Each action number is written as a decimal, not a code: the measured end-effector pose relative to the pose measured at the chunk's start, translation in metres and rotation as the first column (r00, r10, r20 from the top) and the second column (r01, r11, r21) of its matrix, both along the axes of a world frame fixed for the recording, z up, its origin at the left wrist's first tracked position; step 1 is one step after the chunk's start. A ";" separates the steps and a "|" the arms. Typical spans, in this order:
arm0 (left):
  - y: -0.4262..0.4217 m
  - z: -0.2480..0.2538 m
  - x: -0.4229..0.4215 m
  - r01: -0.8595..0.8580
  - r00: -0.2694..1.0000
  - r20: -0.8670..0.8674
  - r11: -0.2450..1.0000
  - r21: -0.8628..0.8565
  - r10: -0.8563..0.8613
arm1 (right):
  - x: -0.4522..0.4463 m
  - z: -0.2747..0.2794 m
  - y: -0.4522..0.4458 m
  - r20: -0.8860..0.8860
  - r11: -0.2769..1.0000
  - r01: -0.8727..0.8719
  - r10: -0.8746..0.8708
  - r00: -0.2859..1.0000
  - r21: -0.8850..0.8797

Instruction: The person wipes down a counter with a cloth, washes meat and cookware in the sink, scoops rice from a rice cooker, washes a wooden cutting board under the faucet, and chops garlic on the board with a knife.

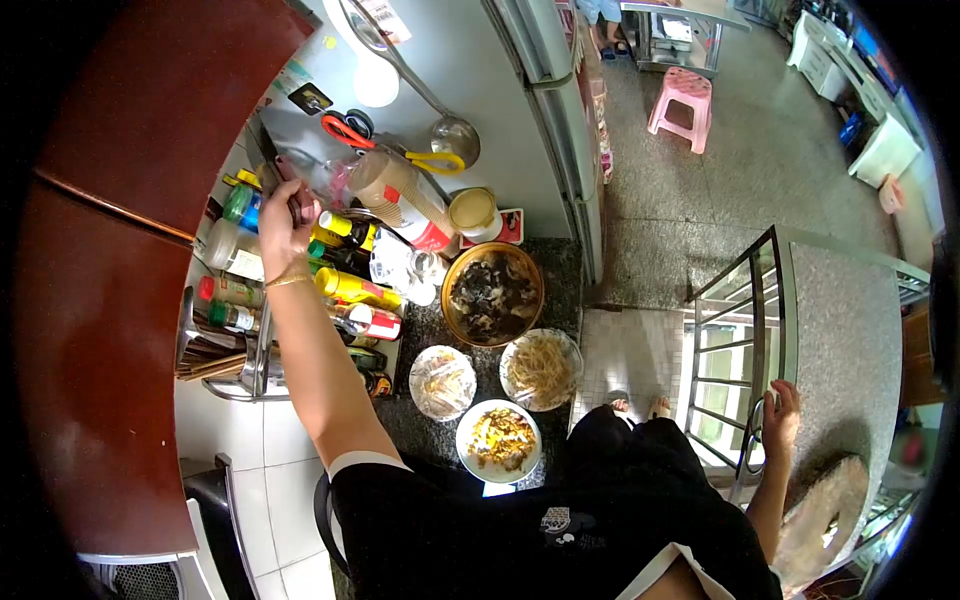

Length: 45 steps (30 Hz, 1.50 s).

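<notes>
My left hand (287,222) reaches up among the bottles on the wall rack, its fingers curled around a dark, slim thing I cannot make out. Close by are a green-capped jar (241,206) and a yellow-capped bottle (340,225). Far off to the other side, my right hand (781,418) is at the edge of the grey-topped table (840,330). Its fingers curl at what look like metal scissors (748,452), pointing down. On the dark counter stand a brown bowl of soaking dark pieces (493,296), two plates of pale shreds (541,368) and a bowl of yellow food (499,441).
A ladle (455,140) and yellow-handled scissors (435,162) hang on the fridge side (500,100). Stacked paper cups (390,190) lean behind the bottles. A round wooden board (825,520) lies on the right table. A pink stool (684,105) stands on the floor beyond.
</notes>
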<state>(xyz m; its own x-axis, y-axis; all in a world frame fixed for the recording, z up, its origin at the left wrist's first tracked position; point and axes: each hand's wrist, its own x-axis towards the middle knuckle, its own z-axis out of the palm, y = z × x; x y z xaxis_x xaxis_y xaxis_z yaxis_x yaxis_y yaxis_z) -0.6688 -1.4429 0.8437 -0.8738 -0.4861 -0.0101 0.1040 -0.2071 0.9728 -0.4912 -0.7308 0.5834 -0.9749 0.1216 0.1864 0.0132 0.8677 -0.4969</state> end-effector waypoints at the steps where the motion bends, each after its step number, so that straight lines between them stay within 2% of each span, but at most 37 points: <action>1: 0.007 0.004 -0.002 -0.169 0.982 0.062 0.977 -0.127 0.178 | -0.001 -0.001 0.001 -0.007 1.000 0.001 -0.001 1.000 -0.029; 4: 0.014 0.022 0.000 -0.220 0.974 0.019 0.955 -0.199 0.228 | -0.002 0.008 -0.002 0.039 0.999 -0.009 0.010 0.999 -0.033; 5: 0.027 0.032 0.002 -0.295 0.952 0.028 0.938 -0.180 0.305 | -0.002 0.007 -0.001 0.041 0.999 -0.006 0.008 0.999 -0.036; 6: 0.023 0.034 0.001 -0.294 0.952 0.030 0.938 -0.182 0.304 | -0.001 0.005 -0.001 0.023 0.998 0.004 -0.002 1.000 -0.057; 8: 0.015 0.045 0.002 -0.218 0.971 0.052 0.951 -0.217 0.234 | 0.000 -0.003 0.001 0.006 0.997 0.009 -0.009 1.000 -0.078; 10: 0.021 0.040 0.010 -0.195 0.978 0.043 0.965 -0.177 0.205 | 0.001 -0.012 0.002 0.082 0.986 0.057 -0.044 0.996 -0.160; 11: 0.040 0.036 0.021 -0.184 0.983 0.002 0.977 -0.111 0.185 | -0.002 -0.008 -0.009 0.101 0.955 0.076 -0.049 0.994 -0.287; 12: 0.061 0.029 0.033 -0.169 0.985 -0.041 0.985 -0.044 0.167 | -0.004 -0.011 -0.018 0.049 0.948 0.057 -0.044 0.998 -0.312; 14: 0.116 0.009 0.068 0.011 0.981 -0.193 0.995 -0.097 -0.030 | -0.009 -0.004 -0.047 0.143 0.868 0.056 0.017 0.990 -0.494; 16: 0.178 -0.026 0.101 -0.054 0.986 -0.165 0.966 -0.252 0.012 | -0.019 0.027 -0.087 0.229 0.684 0.002 0.242 0.943 -0.730; 17: 0.209 -0.052 0.115 -0.138 0.990 -0.072 0.969 -0.205 0.125 | -0.024 0.038 -0.107 0.219 0.503 -0.002 0.380 0.899 -0.865; 18: 0.237 -0.067 0.133 -0.009 1.000 -0.020 0.986 -0.169 0.006 | -0.028 0.050 -0.128 0.177 0.300 0.019 0.507 0.843 -0.954; 19: 0.255 -0.077 0.151 0.180 0.976 0.155 0.965 -0.193 -0.152 | -0.030 0.075 -0.152 0.156 0.199 0.045 0.588 0.793 -0.979; 20: 0.269 -0.106 0.165 0.354 0.932 0.113 0.931 -0.085 -0.344 | -0.031 0.097 -0.172 0.129 0.103 0.081 0.666 0.735 -0.991; 21: 0.293 -0.119 0.174 0.448 0.885 0.202 0.885 -0.126 -0.419 | -0.034 0.103 -0.188 0.131 0.112 0.075 0.672 0.729 -0.991; 22: 0.314 -0.126 0.180 0.474 0.875 0.149 0.755 -0.453 -0.460 | -0.037 0.104 -0.201 0.070 -0.033 0.130 0.696 0.715 -0.991; 23: 0.332 -0.131 0.184 0.612 0.790 0.220 0.724 -0.319 -0.572 | -0.038 0.103 -0.210 0.008 -0.177 0.190 0.712 0.702 -0.966; 24: 0.345 -0.136 0.187 0.726 0.685 0.266 0.665 -0.175 -0.678 | -0.040 0.102 -0.216 -0.024 -0.235 0.220 0.733 0.680 -0.947; 26: 0.366 -0.158 0.188 0.664 0.747 0.192 0.708 -0.241 -0.636 | -0.041 0.085 -0.203 0.026 -0.084 0.122 0.711 0.703 -0.989; 27: 0.370 -0.167 0.188 0.609 0.787 0.116 0.735 -0.296 -0.606 | -0.039 0.086 -0.207 0.026 -0.078 0.117 0.718 0.696 -0.990; 28: 0.369 -0.173 0.188 0.601 0.793 0.105 0.743 -0.293 -0.600 | -0.036 0.087 -0.210 0.123 -0.046 0.186 0.596 0.794 -0.981; 29: 0.367 -0.172 0.185 0.532 0.834 0.134 0.714 -0.455 -0.536 | -0.036 0.088 -0.211 0.214 -0.028 0.253 0.452 0.866 -0.967; 30: 0.364 -0.168 0.180 0.451 0.872 0.145 0.653 -0.608 -0.467 | -0.038 0.085 -0.205 0.202 -0.021 0.237 0.452 0.869 -0.971; 31: 0.362 -0.162 0.182 0.479 0.878 0.164 0.840 -0.257 -0.450 | -0.043 0.079 -0.195 0.253 -0.063 0.303 0.407 0.878 -0.951; 32: 0.354 -0.175 0.178 0.335 0.942 0.144 0.880 -0.337 -0.304 | -0.047 0.072 -0.186 0.310 -0.111 0.371 0.362 0.879 -0.922; 33: 0.339 -0.176 0.170 0.295 0.951 0.111 0.954 -0.048 -0.288 | -0.051 0.062 -0.177 0.331 -0.123 0.371 0.258 0.907 -0.920; 34: 0.319 -0.176 0.160 0.138 0.977 0.180 0.982 -0.125 -0.115 | -0.055 0.053 -0.167 0.352 -0.137 0.372 0.152 0.924 -0.918; 35: 0.303 -0.144 0.145 -0.048 0.999 0.018 0.994 -0.098 0.050 | -0.056 0.054 -0.154 0.428 -0.130 0.440 0.110 0.897 -0.889; 36: 0.273 -0.146 0.121 -0.236 0.968 -0.139 0.951 -0.198 0.211 | -0.054 0.056 -0.141 0.405 0.000 0.409 0.142 0.903 -0.912; 37: 0.239 -0.137 0.104 -0.297 0.954 -0.141 0.905 -0.303 0.265 | -0.048 0.063 -0.134 0.429 -0.009 0.431 0.094 0.899 -0.902; 38: 0.219 -0.107 0.089 -0.349 0.936 -0.146 0.890 -0.294 0.320 | -0.041 0.066 -0.128 0.452 -0.018 0.453 0.047 0.891 -0.891; 39: 0.198 -0.089 0.073 -0.373 0.920 -0.223 0.898 -0.234 0.324 | -0.035 0.051 -0.115 0.437 0.008 0.437 -0.004 0.900 -0.900; 40: 0.166 -0.087 0.048 -0.421 0.889 -0.304 0.871 -0.253 0.342 | -0.029 0.034 -0.102 0.415 0.036 0.417 -0.054 0.908 -0.908; 41: 0.144 -0.077 0.032 -0.431 0.877 -0.319 0.881 -0.196 0.358 | -0.021 0.028 -0.096 0.354 0.029 0.356 -0.055 0.934 -0.934; 42: 0.124 -0.068 0.016 -0.437 0.865 -0.335 0.889 -0.139 0.373 | -0.016 0.017 -0.081 0.423 0.042 0.424 -0.029 0.906 -0.905; 44: 0.082 -0.059 -0.016 -0.474 0.844 -0.321 0.878 -0.073 0.429 | -0.010 0.013 -0.078 0.474 0.003 0.481 -0.159 0.866 -0.877; 45: 0.069 -0.051 -0.027 -0.458 0.851 -0.316 0.888 -0.051 0.420 | -0.008 0.011 -0.076 0.473 0.000 0.480 -0.165 0.865 -0.877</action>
<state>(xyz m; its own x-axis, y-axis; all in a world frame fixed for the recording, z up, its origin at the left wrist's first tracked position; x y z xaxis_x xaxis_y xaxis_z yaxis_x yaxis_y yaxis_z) -0.6957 -1.3740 0.7929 -0.5235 -0.8007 0.2913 0.4350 0.0428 0.8994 -0.4991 -0.8067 0.5942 -0.7584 0.3449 -0.5530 0.3556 -0.4921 -0.7946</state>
